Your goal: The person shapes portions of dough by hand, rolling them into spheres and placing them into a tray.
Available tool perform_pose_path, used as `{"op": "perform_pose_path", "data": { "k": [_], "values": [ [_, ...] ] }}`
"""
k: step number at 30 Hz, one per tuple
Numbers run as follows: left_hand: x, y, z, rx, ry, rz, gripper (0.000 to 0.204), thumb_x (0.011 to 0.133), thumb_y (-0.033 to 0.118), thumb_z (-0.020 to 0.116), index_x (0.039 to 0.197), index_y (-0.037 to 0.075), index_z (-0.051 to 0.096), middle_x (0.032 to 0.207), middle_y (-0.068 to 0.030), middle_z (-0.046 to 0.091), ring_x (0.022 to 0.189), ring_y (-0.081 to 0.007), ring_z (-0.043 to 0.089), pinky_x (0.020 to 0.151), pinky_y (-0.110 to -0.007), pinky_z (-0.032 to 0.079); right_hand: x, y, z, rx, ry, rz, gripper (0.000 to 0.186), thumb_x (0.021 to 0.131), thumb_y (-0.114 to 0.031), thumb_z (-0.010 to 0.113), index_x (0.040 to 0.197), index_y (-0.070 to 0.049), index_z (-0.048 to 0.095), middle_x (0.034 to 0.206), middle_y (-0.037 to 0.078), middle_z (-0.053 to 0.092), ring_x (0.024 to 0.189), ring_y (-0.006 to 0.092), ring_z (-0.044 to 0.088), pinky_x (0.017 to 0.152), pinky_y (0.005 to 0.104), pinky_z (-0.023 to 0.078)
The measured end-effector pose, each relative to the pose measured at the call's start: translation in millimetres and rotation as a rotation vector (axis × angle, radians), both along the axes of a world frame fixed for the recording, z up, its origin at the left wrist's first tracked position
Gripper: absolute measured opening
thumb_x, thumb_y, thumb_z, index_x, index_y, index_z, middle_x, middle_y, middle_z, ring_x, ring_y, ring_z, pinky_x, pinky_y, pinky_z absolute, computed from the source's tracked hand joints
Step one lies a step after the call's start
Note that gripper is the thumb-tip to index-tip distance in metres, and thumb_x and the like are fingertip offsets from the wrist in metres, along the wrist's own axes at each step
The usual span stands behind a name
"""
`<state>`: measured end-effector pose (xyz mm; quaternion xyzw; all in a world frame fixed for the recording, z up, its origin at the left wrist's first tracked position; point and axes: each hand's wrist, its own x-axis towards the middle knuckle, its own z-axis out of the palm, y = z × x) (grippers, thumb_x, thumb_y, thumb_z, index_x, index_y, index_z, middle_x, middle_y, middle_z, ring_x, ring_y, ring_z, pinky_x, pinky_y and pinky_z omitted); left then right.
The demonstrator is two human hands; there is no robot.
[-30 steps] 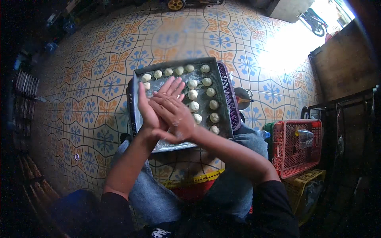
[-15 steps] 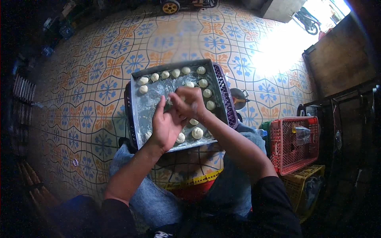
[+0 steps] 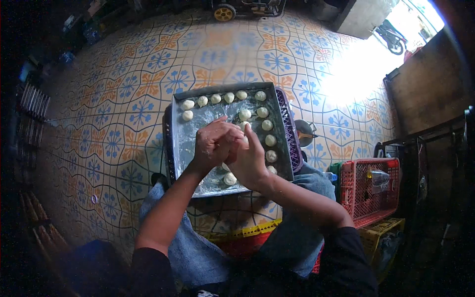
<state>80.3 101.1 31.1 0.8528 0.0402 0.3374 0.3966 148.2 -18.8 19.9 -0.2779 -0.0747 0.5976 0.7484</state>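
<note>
Over the middle of a square metal baking tray (image 3: 180, 143) dusted with flour, my two hands are pressed together. My left hand (image 3: 213, 142) is curled, its fingers against the other palm. My right hand (image 3: 248, 161) is cupped, thumb pointing up. A pale patch shows between them, but whatever they enclose is mostly hidden. Round balls of dough sit along the tray's far side, such as one ball (image 3: 229, 97), and down its right side, such as another ball (image 3: 270, 140). A larger dough ball (image 3: 230, 178) lies near the front edge, partly below my wrists.
The tray rests on a dark purple plastic crate (image 3: 289, 131) in front of my knees. Right of it, a pot (image 3: 305, 132) stands on the patterned tile floor (image 3: 141, 119). Farther right are a red crate (image 3: 370, 193) holding a clear plastic item and a yellow crate (image 3: 378, 232).
My hands have turned over against each other: the left now curls on top and the right is cupped with its thumb raised. The whole view has shifted slightly.
</note>
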Motion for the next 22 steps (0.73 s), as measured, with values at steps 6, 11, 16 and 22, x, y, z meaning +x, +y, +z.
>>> {"op": "perform_pose_path", "data": {
  "k": [6, 11, 16, 22],
  "values": [
    [10, 4, -15, -1.526, -0.386, -0.205, 0.050, 0.108, 0.038, 0.045, 0.068, 0.009, 0.052, 0.063, -0.0068, 0.057, 0.059, -0.0194, 0.061, 0.063, -0.035, 0.055, 15, 11, 11, -0.220, 0.173, -0.309, 0.060, 0.099, -0.053, 0.045, 0.141, -0.010, 0.048, 0.130, 0.014, 0.058, 0.115, 0.0289, 0.059, 0.101, 0.0457, 0.043],
    [25, -4, 3, -1.251, -0.243, 0.205, 0.042, 0.106, 0.039, 0.047, 0.079, 0.008, 0.056, 0.073, -0.0071, 0.061, 0.067, -0.0183, 0.061, 0.069, -0.034, 0.051, 24, 15, -25, -0.362, 0.151, 0.022, 0.035, 0.099, -0.038, 0.050, 0.119, -0.009, 0.054, 0.109, 0.012, 0.061, 0.099, 0.0295, 0.064, 0.094, 0.0485, 0.053],
    [3, 39, 17, -1.151, -0.380, 0.266, 0.036, 0.106, 0.036, 0.049, 0.081, 0.010, 0.055, 0.078, -0.0039, 0.058, 0.072, -0.0173, 0.057, 0.075, -0.034, 0.047, 17, 9, -54, -0.455, -0.058, 0.093, 0.032, 0.100, -0.019, 0.057, 0.129, -0.006, 0.050, 0.110, 0.009, 0.060, 0.093, 0.0269, 0.068, 0.087, 0.0443, 0.058],
    [-26, 60, 27, -1.239, -0.452, 0.379, 0.035, 0.103, 0.037, 0.052, 0.081, 0.011, 0.056, 0.075, -0.0041, 0.059, 0.070, -0.0175, 0.058, 0.074, -0.034, 0.047, 50, -5, -86, -0.634, -1.243, 0.484, 0.061, 0.092, -0.037, 0.073, 0.144, -0.012, 0.052, 0.125, 0.014, 0.068, 0.085, 0.0253, 0.073, 0.076, 0.0395, 0.061]
  ]
}}
